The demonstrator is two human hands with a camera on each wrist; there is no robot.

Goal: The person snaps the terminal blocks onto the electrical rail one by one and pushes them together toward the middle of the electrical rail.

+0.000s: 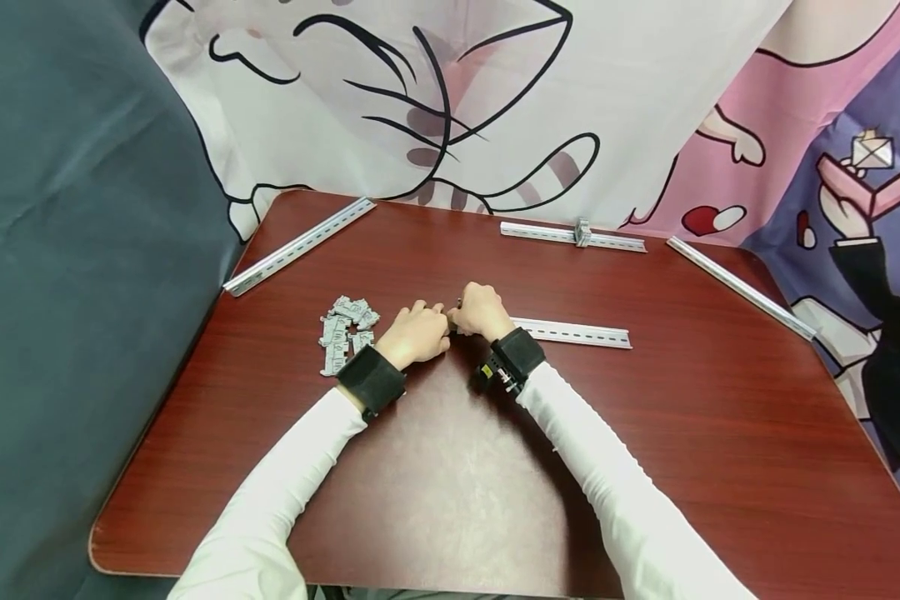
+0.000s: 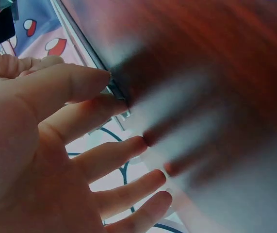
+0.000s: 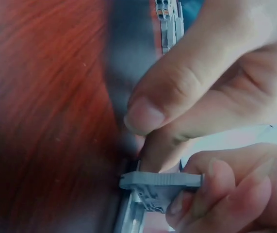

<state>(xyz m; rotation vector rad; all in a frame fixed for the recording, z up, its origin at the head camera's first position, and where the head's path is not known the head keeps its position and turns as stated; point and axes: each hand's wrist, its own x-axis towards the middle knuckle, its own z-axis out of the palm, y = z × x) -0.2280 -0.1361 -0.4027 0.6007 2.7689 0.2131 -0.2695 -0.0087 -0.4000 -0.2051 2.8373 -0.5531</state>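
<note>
A slotted DIN rail (image 1: 577, 333) lies across the middle of the table, its left end covered by the hands. At that end, my left hand (image 1: 416, 333) has its thumb and index finger pinching the rail, while its other fingers spread out over the table in the left wrist view. My right hand (image 1: 482, 311), fingers curled, holds a grey terminal block (image 3: 157, 179) against the rail close to the left fingertips. Beside the left hand is a cluster of grey terminal blocks (image 1: 335, 342).
At the back stands a DIN rail (image 1: 536, 232) with a grey block (image 1: 582, 232) mounted on it. Another rail (image 1: 300, 246) lies angled at the left edge, and one more rail (image 1: 742, 287) at the right edge. Printed curtains hang behind the table (image 1: 682, 433).
</note>
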